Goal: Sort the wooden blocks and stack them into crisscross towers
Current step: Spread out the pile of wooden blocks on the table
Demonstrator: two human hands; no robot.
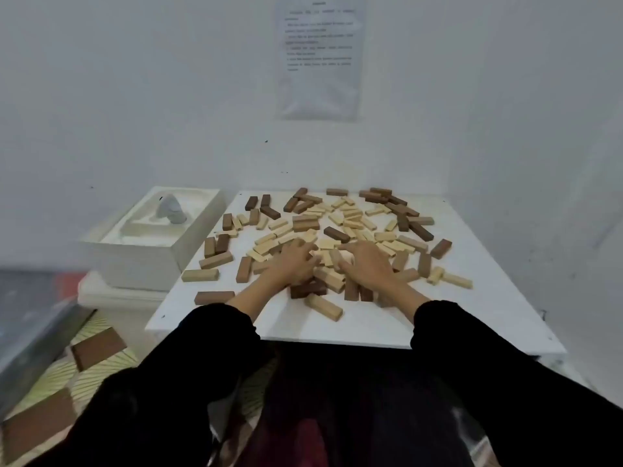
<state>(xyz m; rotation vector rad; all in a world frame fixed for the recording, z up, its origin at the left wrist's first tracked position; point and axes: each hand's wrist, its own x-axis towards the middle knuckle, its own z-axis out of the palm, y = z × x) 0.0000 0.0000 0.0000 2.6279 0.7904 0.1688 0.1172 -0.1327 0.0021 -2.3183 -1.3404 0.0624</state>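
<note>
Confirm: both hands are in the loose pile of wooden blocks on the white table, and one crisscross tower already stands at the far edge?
No tower stands yet. The head view shows the left hand and right hand in the loose wooden blocks on the white table, all lying scattered.

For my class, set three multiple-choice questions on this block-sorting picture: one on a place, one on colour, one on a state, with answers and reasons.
1. Where does the white box stand relative to the table?
A. On it
B. Beside its left edge
C. Beside its right edge

2. What colours are the wooden blocks?
A. Pale and brown shades
B. Red and blue
C. All black

3. How do the blocks lie?
A. Stacked in towers
B. Packed in the box
C. Scattered loose

Answers: 1 B, the box sits past the table's left edge; 2 A, only wood tones show; 3 C, no tower stands.
</note>
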